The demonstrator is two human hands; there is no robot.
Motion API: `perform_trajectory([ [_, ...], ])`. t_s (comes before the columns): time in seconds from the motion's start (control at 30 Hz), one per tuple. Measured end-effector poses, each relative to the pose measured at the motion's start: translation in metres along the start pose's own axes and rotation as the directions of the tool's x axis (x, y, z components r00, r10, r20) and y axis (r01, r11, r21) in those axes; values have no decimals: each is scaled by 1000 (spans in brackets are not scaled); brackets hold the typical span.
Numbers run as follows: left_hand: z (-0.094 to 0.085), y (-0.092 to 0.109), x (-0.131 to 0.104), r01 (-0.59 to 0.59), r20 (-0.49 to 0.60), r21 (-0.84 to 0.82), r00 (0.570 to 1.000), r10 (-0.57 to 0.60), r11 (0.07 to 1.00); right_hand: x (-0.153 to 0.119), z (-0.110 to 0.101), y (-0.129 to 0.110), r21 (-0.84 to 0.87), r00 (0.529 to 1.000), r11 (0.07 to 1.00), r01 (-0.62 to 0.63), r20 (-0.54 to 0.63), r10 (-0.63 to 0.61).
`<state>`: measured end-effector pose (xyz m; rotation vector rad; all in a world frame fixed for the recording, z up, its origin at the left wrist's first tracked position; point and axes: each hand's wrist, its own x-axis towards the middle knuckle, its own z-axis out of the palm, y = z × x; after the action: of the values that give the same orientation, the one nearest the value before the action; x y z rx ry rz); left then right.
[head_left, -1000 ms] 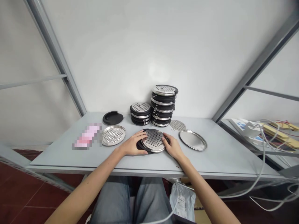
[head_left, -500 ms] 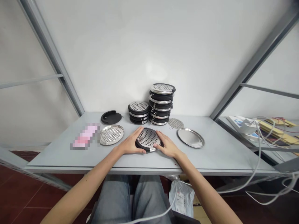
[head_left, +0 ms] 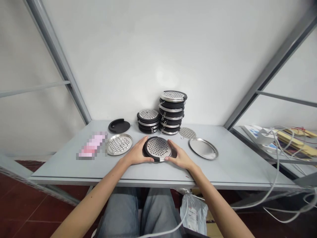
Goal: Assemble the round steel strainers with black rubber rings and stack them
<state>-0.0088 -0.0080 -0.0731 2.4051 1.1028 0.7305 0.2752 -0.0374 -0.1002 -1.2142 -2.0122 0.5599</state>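
Observation:
A round grater [head_left: 158, 148], with a perforated metal disc set in a black rim, lies on the table in front of me. My left hand [head_left: 137, 154] is curved round its left side, thumb at the near edge. On the opposite side my right hand [head_left: 181, 158] holds the rim, its thumb also near the front. To the left lie a metal disc with raised grating holes [head_left: 120, 144] and, behind it, a black round holder [head_left: 119, 126]. A shiny shallow metal dish [head_left: 203, 148] lies to the right, near a thin perforated disc [head_left: 187, 133] and a small ring [head_left: 182, 138].
Against the wall stand a short stack of round graters [head_left: 148, 123] and a taller one [head_left: 172, 114] with wire clips hanging out. A pixelated pink item [head_left: 92, 145] lies at left. White cables [head_left: 276, 165] hang by the right shelf.
My right thumb has slid from the grater's perforated top to its near rim. The right fingers now sit farther down its side. The view has shifted slightly.

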Motion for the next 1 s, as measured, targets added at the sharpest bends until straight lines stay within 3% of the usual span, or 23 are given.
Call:
perform_trajectory([
  [0.3, -2, 6, 1, -63, 2, -28, 998, 63, 998, 4, -5, -6, 22, 997, 1000, -13, 71, 11],
  [0.5, 0, 8, 1, -49, 31, 28, 998, 48, 998, 5, 1, -5, -14, 1000, 1000, 28, 14, -28],
  [0.63, 5, 7, 1, -16, 25, 83, 1000, 14, 996, 6, 6, -7, -110, 998, 994, -21, -68, 14],
  [0.73, 5, 8, 0, -33, -13, 98, 999, 34, 995, 6, 6, -9, -143, 998, 990, -7, -57, -2],
  [1.0, 2, 13, 1, 11, 31, 119, 999, -15, 993, 5, 3, -10, -127, 998, 990, 53, -14, -55],
])
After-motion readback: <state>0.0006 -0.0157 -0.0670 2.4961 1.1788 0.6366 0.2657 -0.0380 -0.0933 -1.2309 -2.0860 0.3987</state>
